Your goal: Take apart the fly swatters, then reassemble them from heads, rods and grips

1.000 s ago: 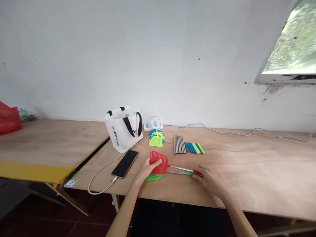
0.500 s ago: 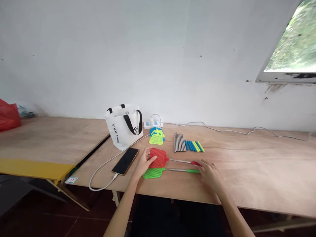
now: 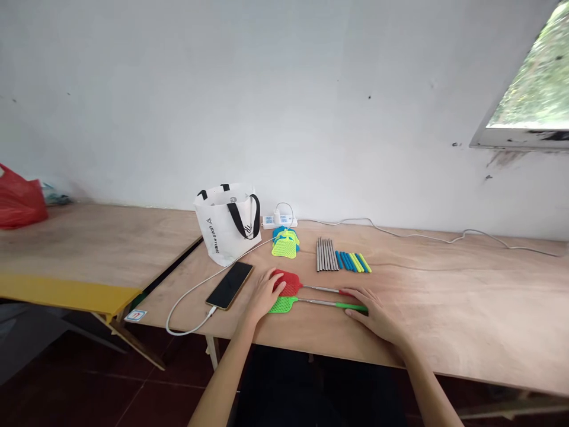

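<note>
Two fly swatters lie side by side on the wooden table, heads to the left. The red fly swatter is on the far side, the green fly swatter on the near side. Over the left edges of both mesh heads rests my left hand, fingers stretched, thumb on the red mesh. My right hand lies at the handle ends with fingers extended. Its fingers cover the end of the red grip, and its thumb is by the green grip. Neither hand is closed around a swatter.
Behind are stacked yellow and blue swatter heads, metal rods and blue and yellow grips. A phone on a white cable, a white bag and a power strip stand left and behind. A gap separates the left table.
The red and green swatter heads are closer together. My left hand has slid over both heads' left edges. My right hand's fingers are straighter across the handle ends. The view has shifted slightly.
</note>
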A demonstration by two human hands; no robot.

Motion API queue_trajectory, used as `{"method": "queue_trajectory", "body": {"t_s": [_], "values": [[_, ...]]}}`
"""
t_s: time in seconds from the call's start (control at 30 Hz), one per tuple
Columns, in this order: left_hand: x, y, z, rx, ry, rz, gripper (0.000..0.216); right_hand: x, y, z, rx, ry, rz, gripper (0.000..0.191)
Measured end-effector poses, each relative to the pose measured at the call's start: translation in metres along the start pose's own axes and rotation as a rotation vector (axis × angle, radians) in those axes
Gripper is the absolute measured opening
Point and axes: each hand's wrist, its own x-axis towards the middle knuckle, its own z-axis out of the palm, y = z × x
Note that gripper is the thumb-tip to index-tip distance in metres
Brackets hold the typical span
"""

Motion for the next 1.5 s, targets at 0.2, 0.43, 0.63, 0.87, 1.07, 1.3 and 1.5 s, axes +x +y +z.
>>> {"method": "queue_trajectory", "body": {"t_s": [0.2,0.43,0.63,0.87,1.07,1.3,1.5], "values": [[-0.002,0.005,-0.001,0.194,-0.102,0.01,0.065,-0.005,0.016,-0.003,0.06,-0.011,0.025,0.035],[-0.001,0.0,0.002,0.174,-0.094,0.022,0.062,-0.002,0.027,0.01,-0.08,0.163,-0.044,0.036],[0.003,-0.013,0.01,0.063,0.087,0.05,0.045,0.0,0.06,0.014,-0.25,0.448,0.074,0.039],[0.003,-0.017,0.016,0.144,0.108,0.06,0.043,-0.003,0.063,0.02,-0.478,0.404,0.01,0.041],[0.003,-0.021,0.018,0.168,0.131,0.081,0.039,-0.002,0.062,0.018,-0.511,0.393,0.011,0.041],[0.002,-0.019,0.016,0.178,0.113,0.073,0.043,-0.002,0.061,0.018,-0.501,0.379,0.017,0.041],[0.001,-0.008,0.021,0.234,0.127,-0.015,0.058,-0.002,0.062,0.02,-0.465,0.378,0.04,0.041]]}}
